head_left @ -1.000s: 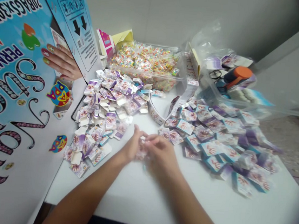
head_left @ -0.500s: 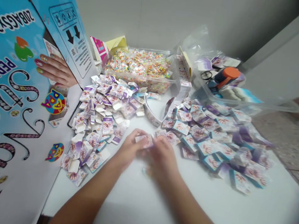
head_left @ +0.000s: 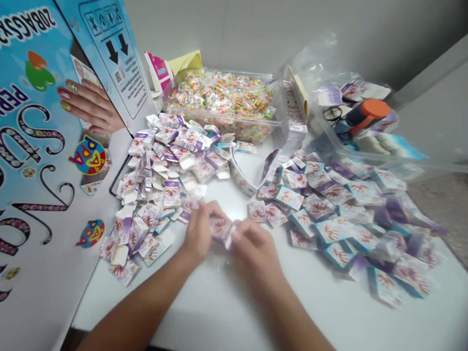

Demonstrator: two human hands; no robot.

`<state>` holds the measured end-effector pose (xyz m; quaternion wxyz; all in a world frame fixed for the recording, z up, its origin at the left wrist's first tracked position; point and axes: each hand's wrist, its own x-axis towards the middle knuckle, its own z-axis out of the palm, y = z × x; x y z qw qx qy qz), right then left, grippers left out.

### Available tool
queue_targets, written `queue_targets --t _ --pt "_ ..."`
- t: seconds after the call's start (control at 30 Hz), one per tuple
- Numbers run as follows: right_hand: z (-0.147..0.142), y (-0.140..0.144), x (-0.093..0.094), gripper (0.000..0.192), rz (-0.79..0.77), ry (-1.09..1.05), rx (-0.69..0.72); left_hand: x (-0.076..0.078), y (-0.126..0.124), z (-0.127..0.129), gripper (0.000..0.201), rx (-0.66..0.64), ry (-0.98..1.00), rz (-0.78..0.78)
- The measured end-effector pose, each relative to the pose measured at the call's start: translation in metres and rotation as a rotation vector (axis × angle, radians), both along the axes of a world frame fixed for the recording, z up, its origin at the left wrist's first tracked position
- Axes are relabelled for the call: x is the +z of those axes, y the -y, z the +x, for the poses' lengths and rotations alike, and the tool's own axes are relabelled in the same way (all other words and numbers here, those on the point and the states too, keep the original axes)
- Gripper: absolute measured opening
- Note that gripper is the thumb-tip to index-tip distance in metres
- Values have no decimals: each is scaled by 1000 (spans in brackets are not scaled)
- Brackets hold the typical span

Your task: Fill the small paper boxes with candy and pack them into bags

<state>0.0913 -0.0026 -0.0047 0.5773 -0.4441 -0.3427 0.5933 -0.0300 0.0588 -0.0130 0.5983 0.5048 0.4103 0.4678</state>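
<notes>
1. While a heap of small boxes (head_left: 171, 194) lies at left, the left hand (head_left: 198, 233) grips one box (head_left: 219, 228) by its left side.
2. This box is between both hands, over the table (head_left: 205, 305).
3. The right hand (head_left: 255, 249) pinches its right end.
4. Another heap (head_left: 333, 229) lies at right.

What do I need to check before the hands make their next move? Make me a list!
1. Left hand has hold of the box: ok.
2. Right hand is at the box too: ok, at its right end.
3. That end is closed: cannot tell, it's blurry and partly covered.
4. Left pile is all closed boxes: not ok, several gape open.
5. Right pile is clear of both hands: ok.
6. Tub is open on top: ok, colorful packets show.
</notes>
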Motion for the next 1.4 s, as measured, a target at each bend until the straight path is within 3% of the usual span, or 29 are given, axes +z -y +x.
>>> queue_targets --t 0.23,0.6,1.1,1.4 --pt "1 1 -5 36 0 17 41 -7 0 4 80 63 51 -17" --pt "7 2 3 35 58 172 68 4 2 4 81 63 -35 41" --pt "9 5 10 37 112 344 80 7 3 3 76 47 -9 217" --pt "10 5 8 35 57 316 60 4 3 1 72 16 14 302"
